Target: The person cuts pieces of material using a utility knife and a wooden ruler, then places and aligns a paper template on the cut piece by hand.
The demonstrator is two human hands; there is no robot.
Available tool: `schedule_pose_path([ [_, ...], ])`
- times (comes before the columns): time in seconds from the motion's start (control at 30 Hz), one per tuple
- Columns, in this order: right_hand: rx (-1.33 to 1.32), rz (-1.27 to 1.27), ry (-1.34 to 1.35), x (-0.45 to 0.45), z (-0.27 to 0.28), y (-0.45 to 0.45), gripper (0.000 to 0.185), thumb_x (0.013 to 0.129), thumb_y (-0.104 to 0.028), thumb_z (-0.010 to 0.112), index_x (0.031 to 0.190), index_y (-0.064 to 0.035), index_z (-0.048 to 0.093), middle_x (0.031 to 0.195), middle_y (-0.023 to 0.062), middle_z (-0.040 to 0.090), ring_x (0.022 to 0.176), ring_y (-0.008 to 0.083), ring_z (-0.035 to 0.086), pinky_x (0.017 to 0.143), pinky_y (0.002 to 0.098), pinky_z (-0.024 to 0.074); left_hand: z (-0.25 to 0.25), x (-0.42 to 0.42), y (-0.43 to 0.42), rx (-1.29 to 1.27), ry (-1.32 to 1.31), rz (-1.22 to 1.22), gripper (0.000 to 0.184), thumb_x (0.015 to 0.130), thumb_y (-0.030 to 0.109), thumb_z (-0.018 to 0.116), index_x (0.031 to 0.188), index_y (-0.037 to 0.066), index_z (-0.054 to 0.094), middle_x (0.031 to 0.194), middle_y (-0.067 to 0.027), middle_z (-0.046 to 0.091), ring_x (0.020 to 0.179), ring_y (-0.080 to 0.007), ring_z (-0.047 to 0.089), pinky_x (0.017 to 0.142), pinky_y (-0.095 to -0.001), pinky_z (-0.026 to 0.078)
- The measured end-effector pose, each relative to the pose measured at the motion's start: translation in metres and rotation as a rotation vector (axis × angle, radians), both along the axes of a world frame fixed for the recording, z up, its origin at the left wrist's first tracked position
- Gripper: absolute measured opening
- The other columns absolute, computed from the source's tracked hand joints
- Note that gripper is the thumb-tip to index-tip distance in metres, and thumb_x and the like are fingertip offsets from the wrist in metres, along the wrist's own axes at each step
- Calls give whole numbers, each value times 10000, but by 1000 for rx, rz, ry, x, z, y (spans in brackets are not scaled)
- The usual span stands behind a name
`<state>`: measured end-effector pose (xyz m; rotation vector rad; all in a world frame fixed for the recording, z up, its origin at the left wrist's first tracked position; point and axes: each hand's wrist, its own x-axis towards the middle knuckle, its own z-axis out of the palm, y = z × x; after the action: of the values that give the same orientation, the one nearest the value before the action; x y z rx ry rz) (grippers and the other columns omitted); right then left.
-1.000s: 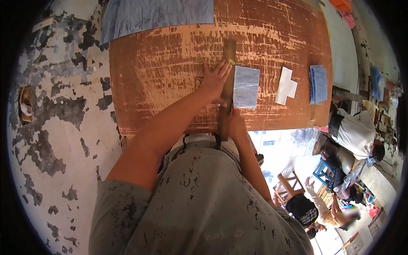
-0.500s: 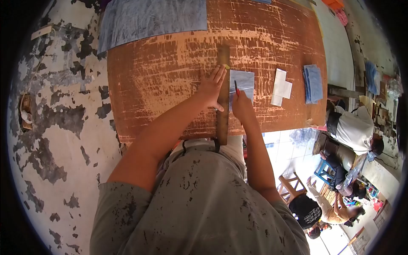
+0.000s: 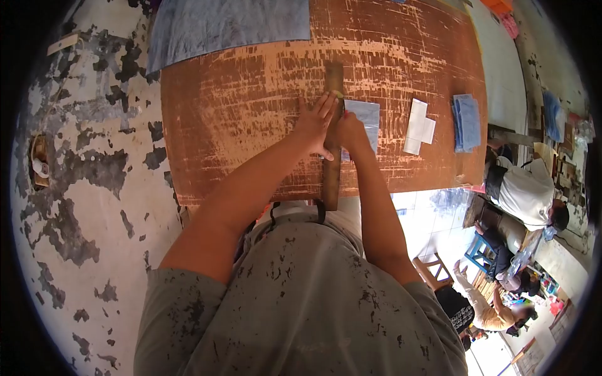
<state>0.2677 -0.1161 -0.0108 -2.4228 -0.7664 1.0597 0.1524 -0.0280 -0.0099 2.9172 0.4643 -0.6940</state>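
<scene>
A long dark straight bar (image 3: 332, 182) lies on the scratched brown board (image 3: 251, 125), pointing away from me. My left hand (image 3: 315, 126) presses on it with fingers spread. Right of the bar, my right hand (image 3: 352, 133) is closed round a red-handled cutting tool, mostly hidden by the fingers, at the bar's right edge. Under and beside that hand lies a grey-blue sheet piece (image 3: 370, 116), its left side along the bar. A small yellow-green mark (image 3: 338, 94) shows on the bar by my left fingertips.
White paper pieces (image 3: 417, 127) and a folded blue stack (image 3: 466, 123) lie to the right. A large grey-blue sheet (image 3: 232, 31) covers the board's far left. A peeling wall (image 3: 94, 219) stands at left. Several people, one in a white shirt (image 3: 523, 193), and stools are at lower right.
My right hand first lifted over the sheet piece with the red tool showing, then came back left against the bar, farther up than before. My left hand stays on the bar.
</scene>
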Motion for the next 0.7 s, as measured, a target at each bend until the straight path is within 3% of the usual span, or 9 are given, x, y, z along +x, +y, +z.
schedule_pose_path([
  [0.07, -79, -16, 37, -10, -1, -14, 519, 1069, -315, 451, 1347, 104, 578, 1229, 422, 665, 1209, 550, 651, 995, 550, 550, 2, 2, 4, -25, 65, -1, 1639, 537, 913, 797, 1702, -22, 123, 1798, -178, -46, 1663, -318, 2, 1172, -828, 210],
  [0.2, -37, -36, 63, -25, -1, -46, 502, 1076, -316, 444, 1339, 90, 574, 1224, 424, 661, 1213, 559, 637, 1008, 553, 545, 3, 0, 1, -40, 17, 19, 1690, 511, 888, 828, 1699, -36, 60, 1800, -178, -35, 1663, -339, 35, 1192, -828, 164],
  [0.3, 54, 91, -66, -40, -61, -85, 487, 1087, -323, 435, 1314, 83, 579, 1182, 435, 660, 1168, 571, 646, 968, 577, 552, 3, 2, 8, -47, -8, 18, 1680, 510, 877, 835, 1704, -19, 65, 1803, -161, -24, 1661, -329, 61, 1187, -833, 170],
  [0.4, -71, -59, 110, -61, -7, -103, 472, 1091, -316, 445, 1314, 79, 574, 1146, 417, 675, 1109, 578, 661, 920, 599, 558, 2, -6, 1, -9, -50, 26, 1671, 499, 885, 827, 1709, 5, 84, 1808, -135, -11, 1661, -285, 45, 1177, -818, 228],
  [0.6, -113, 110, 72, -77, 19, -130, 438, 1089, -313, 469, 1233, 83, 589, 1076, 407, 694, 1046, 587, 675, 884, 622, 549, -3, -6, 2, -45, -20, 7, 1697, 495, 908, 820, 1708, -2, 58, 1805, -156, -38, 1660, -330, 60, 1178, -837, 193],
  [0.7, -97, 55, 120, -67, -4, -146, 434, 1088, -315, 473, 1161, 96, 593, 1036, 433, 682, 1013, 594, 679, 878, 633, 543, -6, -5, 0, -50, -37, -7, 1711, 487, 919, 815, 1706, -10, 56, 1803, -167, -45, 1661, -338, 50, 1176, -837, 197],
])
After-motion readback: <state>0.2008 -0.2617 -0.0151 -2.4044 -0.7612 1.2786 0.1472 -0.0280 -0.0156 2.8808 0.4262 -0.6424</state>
